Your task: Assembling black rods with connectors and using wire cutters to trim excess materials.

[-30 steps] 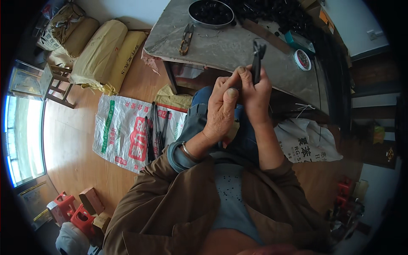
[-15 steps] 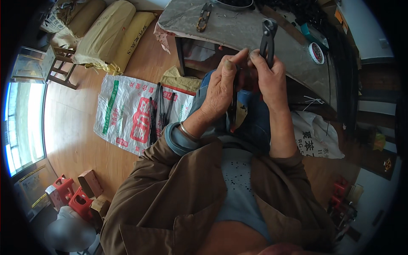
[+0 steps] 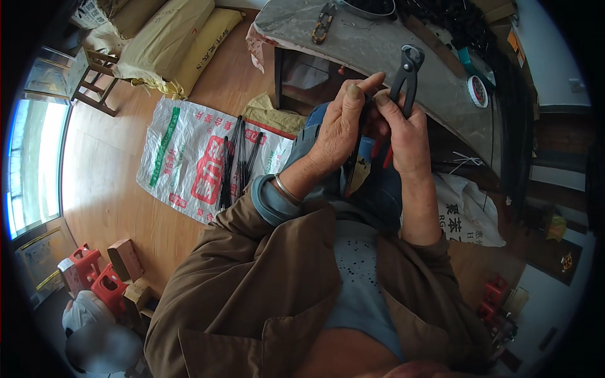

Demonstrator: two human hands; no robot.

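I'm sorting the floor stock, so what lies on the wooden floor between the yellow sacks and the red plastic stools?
In the head view, a white woven sack lies flat between the yellow sacks and red plastic stools, with thin black rods on it.

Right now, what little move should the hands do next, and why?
Probably tilt the pincers down toward the dark thin piece pinched by the left hand. The right hand grips the red handles, but the pincer head points up, away from that piece.

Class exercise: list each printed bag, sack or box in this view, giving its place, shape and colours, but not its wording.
White woven sack: flat on the floor, left; red and green print.
Yellow sacks: stacked top left, plump.
White bag: floor at right, crumpled, dark print.
Cardboard box: lower left, small, brown.
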